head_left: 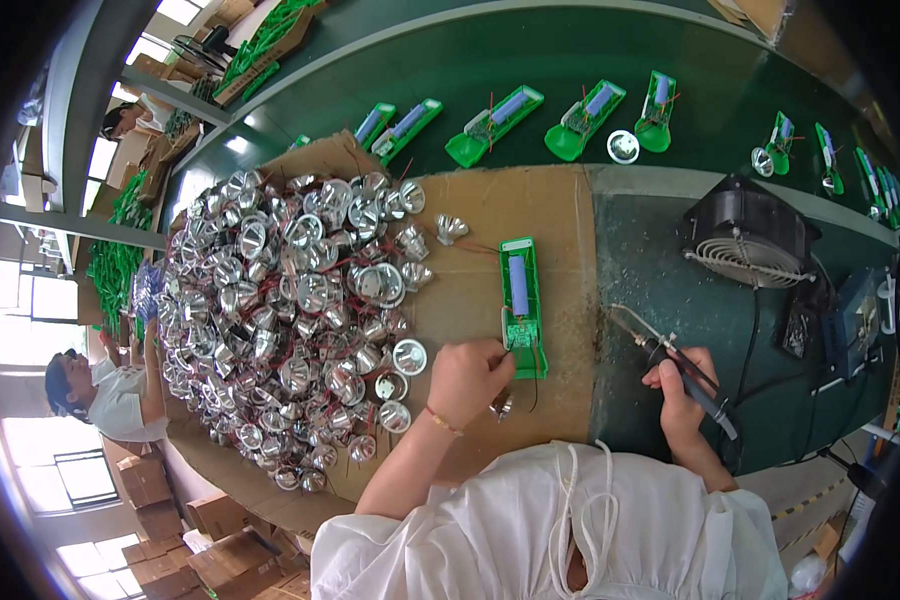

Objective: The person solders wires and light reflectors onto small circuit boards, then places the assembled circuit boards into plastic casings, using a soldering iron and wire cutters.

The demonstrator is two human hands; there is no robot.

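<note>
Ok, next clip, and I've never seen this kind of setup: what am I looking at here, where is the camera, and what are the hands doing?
This is one picture from a wide fisheye camera worn on a person's head, looking down at their own two bare hands; straight edges bend near the rim. The left hand rests at the lower end of a green tray-like part holding a blue cylinder and a small circuit board, lying on cardboard. The right hand grips a soldering iron, tip pointing towards that part. To the left is a big heap of shiny metal reflector cups with red wires. More green parts lie on a dark green belt behind, with a black fan on the right.
</note>
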